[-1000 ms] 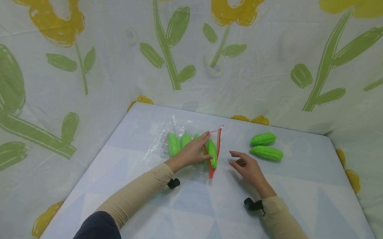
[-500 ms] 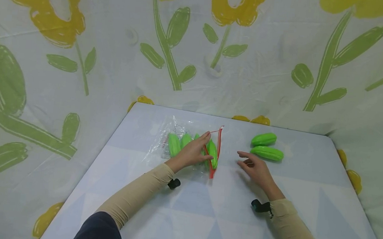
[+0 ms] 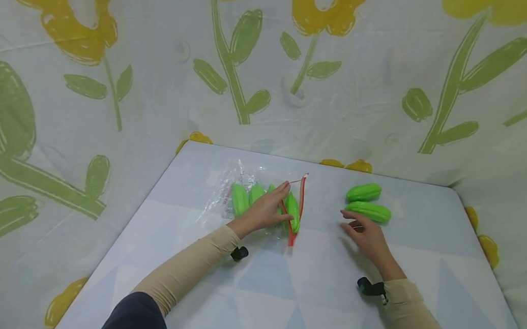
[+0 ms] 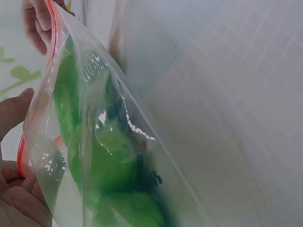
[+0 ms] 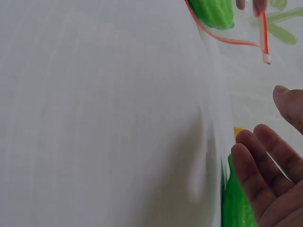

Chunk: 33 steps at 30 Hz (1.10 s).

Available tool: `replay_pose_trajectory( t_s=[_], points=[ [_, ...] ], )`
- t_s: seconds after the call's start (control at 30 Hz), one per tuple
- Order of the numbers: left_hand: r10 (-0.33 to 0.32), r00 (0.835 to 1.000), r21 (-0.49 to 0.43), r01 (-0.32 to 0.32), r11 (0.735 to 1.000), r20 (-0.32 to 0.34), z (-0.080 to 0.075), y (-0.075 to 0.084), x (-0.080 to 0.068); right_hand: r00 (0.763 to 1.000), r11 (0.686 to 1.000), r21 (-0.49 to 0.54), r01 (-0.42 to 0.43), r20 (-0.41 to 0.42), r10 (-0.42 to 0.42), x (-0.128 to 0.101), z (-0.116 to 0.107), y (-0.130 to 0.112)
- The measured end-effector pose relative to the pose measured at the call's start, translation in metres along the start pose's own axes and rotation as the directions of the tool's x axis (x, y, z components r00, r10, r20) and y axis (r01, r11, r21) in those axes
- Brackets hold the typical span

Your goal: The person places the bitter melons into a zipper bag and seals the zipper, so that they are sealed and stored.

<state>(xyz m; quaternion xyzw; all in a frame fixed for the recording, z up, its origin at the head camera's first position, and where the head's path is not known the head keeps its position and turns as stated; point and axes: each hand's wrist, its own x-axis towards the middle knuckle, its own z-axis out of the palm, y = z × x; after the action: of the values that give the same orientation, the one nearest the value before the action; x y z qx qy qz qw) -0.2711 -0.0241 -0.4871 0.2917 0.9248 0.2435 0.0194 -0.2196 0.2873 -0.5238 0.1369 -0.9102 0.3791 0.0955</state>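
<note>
A clear zip bag (image 3: 243,196) with a red seal strip (image 3: 300,203) lies on the table and holds several green plastic vegetables (image 3: 239,198). My left hand (image 3: 269,210) pinches the bag's open mouth and holds it apart; the left wrist view shows the fingers (image 4: 40,21) on the red rim and the green pieces inside the bag (image 4: 113,165). Two more green vegetables (image 3: 367,211) lie loose to the right. My right hand (image 3: 363,232) hovers with relaxed fingers just short of the nearer one, holding nothing; the right wrist view shows its fingers (image 5: 265,161) beside that green piece (image 5: 236,203).
The table (image 3: 291,289) has a pale blue triangle-patterned cover. Plastic sheeting printed with yellow flowers and green leaves (image 3: 234,55) walls it in at the back and both sides.
My right hand has moved rightward and away, from near the bag's mouth toward the two loose green vegetables. The left hand and the bag have stayed put.
</note>
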Motion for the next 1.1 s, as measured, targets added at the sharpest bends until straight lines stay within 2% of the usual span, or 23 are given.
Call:
replay_pose_trajectory(
  t_s=[0.2, 0.5, 0.77, 0.97, 1.1],
  points=[
    [-0.006, 1.000, -0.002, 0.006, 1.000, 0.004, 0.001, 0.000, 0.000, 1.000, 1.000, -0.027, -0.008, -0.023, 0.007, -0.004, -0.007, 0.007],
    [0.009, 1.000, 0.001, -0.009, 1.000, 0.001, 0.000, 0.000, 0.000, 0.995, 0.994, -0.065, -0.091, -0.034, 0.089, -0.011, -0.023, 0.020],
    [0.001, 1.000, 0.009, -0.001, 1.000, 0.002, 0.001, 0.000, 0.000, 0.994, 0.995, -0.077, -0.071, -0.094, 0.063, -0.014, -0.037, 0.035],
    [-0.005, 1.000, 0.016, 0.005, 1.000, 0.008, 0.000, 0.001, 0.000, 0.988, 0.991, -0.085, -0.104, -0.127, 0.093, -0.015, -0.045, 0.044],
    [-0.008, 1.000, 0.014, 0.008, 1.000, 0.007, 0.000, 0.001, 0.001, 0.984, 0.992, -0.080, -0.096, -0.161, 0.082, -0.014, -0.048, 0.050]
  ],
)
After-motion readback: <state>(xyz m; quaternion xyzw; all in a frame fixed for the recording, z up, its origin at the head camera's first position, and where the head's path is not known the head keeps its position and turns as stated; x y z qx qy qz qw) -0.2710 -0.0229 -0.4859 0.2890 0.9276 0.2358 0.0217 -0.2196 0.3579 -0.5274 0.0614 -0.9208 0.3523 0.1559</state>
